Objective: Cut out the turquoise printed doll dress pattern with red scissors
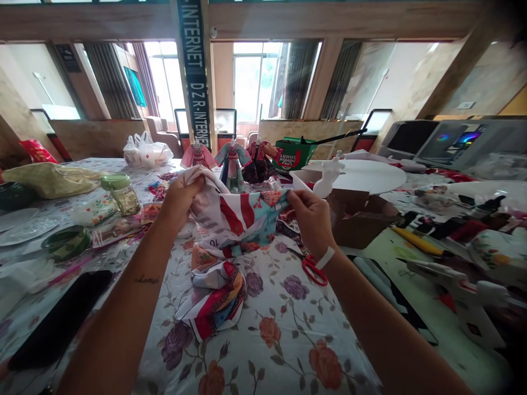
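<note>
A piece of printed fabric (242, 214), patterned in white, red and light blue, is stretched in the air between my hands. My left hand (183, 197) pinches its upper left part, and my right hand (309, 213) grips the right corner. The lower end of the cloth hangs towards the table, where a crumpled colourful fabric piece (218, 299) lies; I cannot tell whether the two are joined. Red-handled scissors (313, 271) rest beside my right wrist, their blades partly hidden behind it.
Small dressed forms (233, 162) stand at the back, near a green bag (293, 153). A cardboard box (360, 216) is to the right, with a white glue gun-like tool (465, 302) nearer. Left are a black phone (61, 318), a lidded jar (123, 196) and a green tape roll (66, 241).
</note>
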Action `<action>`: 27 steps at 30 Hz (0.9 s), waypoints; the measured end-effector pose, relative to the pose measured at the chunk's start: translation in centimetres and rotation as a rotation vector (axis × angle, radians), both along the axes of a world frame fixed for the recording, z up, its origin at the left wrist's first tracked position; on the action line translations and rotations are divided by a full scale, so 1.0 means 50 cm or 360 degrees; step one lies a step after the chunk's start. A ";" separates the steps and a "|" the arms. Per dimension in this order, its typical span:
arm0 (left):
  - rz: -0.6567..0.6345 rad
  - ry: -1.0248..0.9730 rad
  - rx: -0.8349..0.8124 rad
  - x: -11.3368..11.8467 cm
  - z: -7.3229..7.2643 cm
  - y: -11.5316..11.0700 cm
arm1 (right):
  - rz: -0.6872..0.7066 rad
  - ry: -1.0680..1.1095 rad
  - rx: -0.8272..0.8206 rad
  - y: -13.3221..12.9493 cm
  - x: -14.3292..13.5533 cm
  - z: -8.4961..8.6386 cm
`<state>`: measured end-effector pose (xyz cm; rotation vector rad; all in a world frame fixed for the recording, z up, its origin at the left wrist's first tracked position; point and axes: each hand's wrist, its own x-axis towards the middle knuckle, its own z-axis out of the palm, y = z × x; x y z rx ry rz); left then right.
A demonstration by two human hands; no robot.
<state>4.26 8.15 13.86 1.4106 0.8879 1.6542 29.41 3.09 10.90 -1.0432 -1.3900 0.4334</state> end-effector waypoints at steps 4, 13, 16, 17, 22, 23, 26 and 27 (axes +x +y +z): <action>-0.0260 -0.0255 -0.0052 0.032 -0.003 -0.005 | 0.0267 0.0117 0.0140 0.019 -0.051 0.072; -0.0495 -0.0245 -0.0049 0.075 -0.038 -0.036 | 0.0914 -0.0243 0.0415 -0.003 -0.174 0.132; -0.0264 -0.0414 0.0037 0.061 -0.044 -0.023 | 0.0708 -0.0305 0.0572 -0.044 -0.168 0.086; -0.0177 -0.0493 0.0081 0.052 -0.043 -0.017 | 0.0542 -0.0406 0.0618 -0.061 -0.160 0.061; 0.0134 -0.0887 0.0244 -0.001 -0.026 -0.004 | 0.0929 -0.1369 0.0295 -0.115 -0.138 -0.080; 0.0148 -0.0942 0.0250 -0.010 -0.022 -0.005 | 0.1004 -0.1486 0.0179 -0.112 -0.141 -0.101; 0.0129 -0.1064 0.0214 -0.037 -0.004 -0.012 | 0.1120 -0.1650 -0.0070 -0.077 -0.163 -0.137; 0.0108 -0.1097 0.0187 -0.048 0.003 -0.016 | 0.1134 -0.1677 -0.0105 -0.061 -0.173 -0.143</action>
